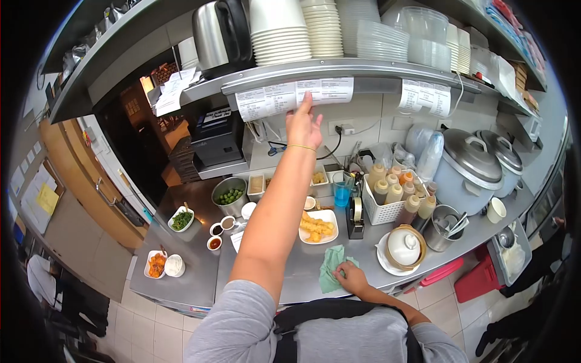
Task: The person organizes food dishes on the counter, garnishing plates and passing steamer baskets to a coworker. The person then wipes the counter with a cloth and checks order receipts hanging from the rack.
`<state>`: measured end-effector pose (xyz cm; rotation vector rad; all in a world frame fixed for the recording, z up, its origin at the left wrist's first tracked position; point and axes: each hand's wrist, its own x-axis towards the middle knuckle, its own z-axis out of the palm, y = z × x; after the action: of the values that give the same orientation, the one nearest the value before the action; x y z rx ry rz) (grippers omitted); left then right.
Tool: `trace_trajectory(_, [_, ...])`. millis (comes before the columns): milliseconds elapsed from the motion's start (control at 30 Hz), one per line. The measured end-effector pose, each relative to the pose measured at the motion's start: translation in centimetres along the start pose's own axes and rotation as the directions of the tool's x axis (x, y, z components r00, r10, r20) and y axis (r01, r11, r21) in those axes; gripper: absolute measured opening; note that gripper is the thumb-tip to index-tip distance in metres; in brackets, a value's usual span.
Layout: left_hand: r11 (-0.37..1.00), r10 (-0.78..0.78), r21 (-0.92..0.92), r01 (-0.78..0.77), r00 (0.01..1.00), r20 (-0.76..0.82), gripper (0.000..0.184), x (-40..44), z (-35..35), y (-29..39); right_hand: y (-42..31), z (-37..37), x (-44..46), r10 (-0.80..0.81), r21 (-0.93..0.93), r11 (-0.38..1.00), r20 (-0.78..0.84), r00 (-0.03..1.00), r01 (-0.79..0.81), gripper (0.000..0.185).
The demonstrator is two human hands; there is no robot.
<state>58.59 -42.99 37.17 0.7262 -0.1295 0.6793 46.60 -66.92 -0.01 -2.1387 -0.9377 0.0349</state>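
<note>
My left hand (304, 125) is raised to the shelf edge, its index finger stretched out against a row of printed order slips (266, 100). The other fingers are loosely apart and hold nothing. Down on the steel counter, my right hand (351, 278) is closed on a crumpled green cloth (331, 269). Just behind the cloth is a white dish of fried food sticks (317, 227). A black tape dispenser (356, 219) stands beside that dish. To the right of my right hand, a lidded pot (403, 247) rests on a white plate.
A white basket of squeeze bottles (387, 209) and large lidded cookers (472, 160) line the back right. On the left are a pot of limes (230, 195), sauce cups (214, 242) and a greens dish (181, 219). Overhead, the shelf (272, 74) carries stacked bowls. People stand at both sides.
</note>
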Motion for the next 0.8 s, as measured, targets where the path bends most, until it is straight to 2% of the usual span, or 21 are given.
trace_trajectory(67, [0.999, -0.018, 0.029, 0.023, 0.988, -0.151, 0.088, 0.0, -2.0, -1.6, -0.2, -0.4, 0.0, 0.011, 0.036, 0.999, 0.015, 1.0, -0.012, 0.022])
trace_trajectory(100, [0.999, -0.036, 0.022, 0.04, 0.986, -0.162, 0.084, -0.4, -4.6, -3.2, -0.3, -0.5, 0.0, 0.017, 0.055, 0.998, 0.018, 1.0, -0.017, 0.022])
trace_trajectory(133, [0.994, -0.061, 0.074, 0.079, 0.973, -0.222, 0.081, -3.9, -5.2, -3.4, -0.2, -0.5, 0.0, 0.013, 0.053, 0.999, 0.011, 1.0, -0.014, 0.022])
trace_trajectory(167, [0.997, -0.05, 0.046, 0.065, 0.957, -0.284, 0.069, -7.2, -5.9, -4.2, -0.1, -0.4, -0.1, 0.009, 0.054, 0.999, 0.0, 1.0, -0.009, 0.022])
trace_trajectory(200, [0.978, -0.166, 0.071, 0.197, 0.936, -0.309, 0.076, -9.7, -7.6, -4.4, 0.0, -0.2, -0.1, 0.005, 0.057, 0.998, -0.013, 1.0, -0.004, 0.021])
trace_trajectory(233, [0.96, -0.225, 0.095, 0.262, 0.929, -0.292, 0.083, -11.9, -8.5, -4.2, -0.3, -0.3, -0.2, 0.007, 0.031, 1.0, -0.017, 1.0, -0.006, 0.021])
trace_trajectory(267, [0.952, -0.238, 0.15, 0.266, 0.954, -0.182, 0.074, -13.8, -8.5, -2.7, -0.5, -0.3, -0.3, 0.003, 0.028, 1.0, -0.033, 0.999, -0.002, 0.02])
trace_trajectory(333, [0.979, -0.094, 0.186, 0.089, 0.995, 0.017, 0.059, -13.7, -6.4, 2.5, -0.9, -0.4, -0.4, -0.013, 0.019, 1.0, -0.05, 0.999, 0.014, 0.019])
trace_trajectory(367, [0.956, 0.104, 0.27, -0.12, 0.992, 0.071, 0.051, -12.4, -5.9, 5.9, -1.2, -0.4, -0.2, -0.007, -0.001, 1.0, -0.044, 0.999, 0.007, 0.018])
trace_trajectory(400, [0.885, 0.287, 0.341, -0.318, 0.948, 0.139, 0.044, -10.4, -4.9, 9.8, -1.4, -0.4, -0.1, 0.002, -0.02, 1.0, -0.037, 0.999, -0.003, 0.018])
trace_trajectory(433, [0.784, 0.523, 0.292, -0.548, 0.836, 0.165, 0.041, -9.1, -2.0, 14.0, -1.6, -0.3, -0.1, 0.016, -0.04, 0.999, -0.035, 0.999, -0.018, 0.017])
trace_trajectory(467, [0.68, 0.613, 0.303, -0.668, 0.744, 0.266, 0.039, -6.9, -1.0, 18.4, -1.6, -0.2, -0.1, 0.015, -0.053, 0.998, -0.034, 0.999, -0.017, 0.017])
trace_trajectory(500, [0.512, 0.762, 0.319, -0.797, 0.593, 0.261, 0.039, -3.8, 0.2, 22.1, -1.6, -0.1, -0.1, 0.017, -0.067, 0.998, -0.037, 0.999, -0.02, 0.017])
trace_trajectory(533, [0.375, 0.821, 0.373, -0.849, 0.491, 0.292, 0.04, -0.2, 0.5, 26.0, -1.6, 0.0, -0.1, 0.023, -0.082, 0.996, -0.044, 0.999, -0.026, 0.017])
trace_trajectory(567, [0.357, 0.825, 0.418, -0.835, 0.492, 0.279, 0.041, 3.0, 0.7, 29.2, -1.8, 0.0, -0.1, 0.026, -0.084, 0.996, -0.043, 0.999, -0.03, 0.017])
trace_trajectory(633, [0.341, 0.776, 0.651, -0.679, 0.594, 0.213, 0.048, 9.4, -0.1, 34.4, -2.1, 0.0, -0.1, 0.04, -0.089, 0.995, -0.052, 0.998, -0.045, 0.017])
trace_trajectory(667, [0.419, 0.718, 0.691, -0.589, 0.681, 0.145, 0.051, 11.4, -0.7, 35.5, -2.1, 0.1, 0.0, 0.027, -0.11, 0.993, -0.058, 0.998, -0.033, 0.017])
trace_trajectory(700, [0.385, 0.674, 0.787, -0.482, 0.73, 0.117, 0.05, 12.8, -1.6, 36.4, -2.1, 0.2, 0.0, 0.019, -0.131, 0.991, -0.066, 0.998, -0.027, 0.017])
trace_trajectory(733, [0.184, 0.617, 0.925, -0.334, 0.772, 0.156, 0.041, 15.1, -3.8, 37.8, -2.0, 0.3, -0.1, 0.019, -0.151, 0.988, -0.076, 0.997, -0.03, 0.018])
trace_trajectory(767, [-0.191, 0.392, 0.978, -0.08, 0.908, 0.151, 0.03, 16.2, -4.8, 38.3, -2.0, 0.4, -0.4, 0.034, -0.155, 0.987, -0.083, 0.996, -0.047, 0.018])
trace_trajectory(800, [-0.605, 0.139, 0.796, -0.023, 0.981, 0.135, 0.019, 17.3, -5.9, 38.9, -2.1, 0.5, -0.4, 0.05, -0.162, 0.985, -0.087, 0.995, -0.063, 0.019])
